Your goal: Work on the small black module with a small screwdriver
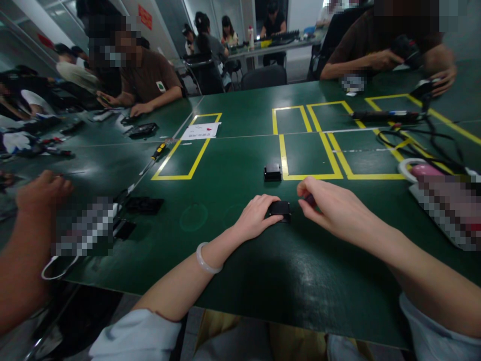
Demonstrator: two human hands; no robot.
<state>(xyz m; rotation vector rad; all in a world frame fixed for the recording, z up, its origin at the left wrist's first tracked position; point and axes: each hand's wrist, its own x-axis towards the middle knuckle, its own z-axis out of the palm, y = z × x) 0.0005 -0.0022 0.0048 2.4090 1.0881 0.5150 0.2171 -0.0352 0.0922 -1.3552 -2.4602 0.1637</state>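
- Head view: the left hand (257,213) is lying over the near block (281,208), fingers on its top and thumb along its near side, so it seems to be pinching and steadying it on the table (236,155).
- The right hand (326,203) is hovering just beside that block, not touching it, with forefinger curling and thumb pointing toward the block; a gap is showing between their tips. Something dark is showing inside the curl, but I cannot tell whether it is a small part or shadow, nor whether the hand is pinching anything.
- The far block (272,173) is standing beyond the near one, just left of a yellow tape (311,177) outline, and neither hand is touching it.
- Progress, as a judgement: handling is centring on the near block, which is sitting in one piece as far as its visible side is showing. Nothing is marking either block as finished, so I cannot tell how much is remaining.
- Off to the left, a screwdriver (159,150) and some black parts (145,205) are lying well apart from both hands; a co-worker's hand (45,190) is resting farther left.
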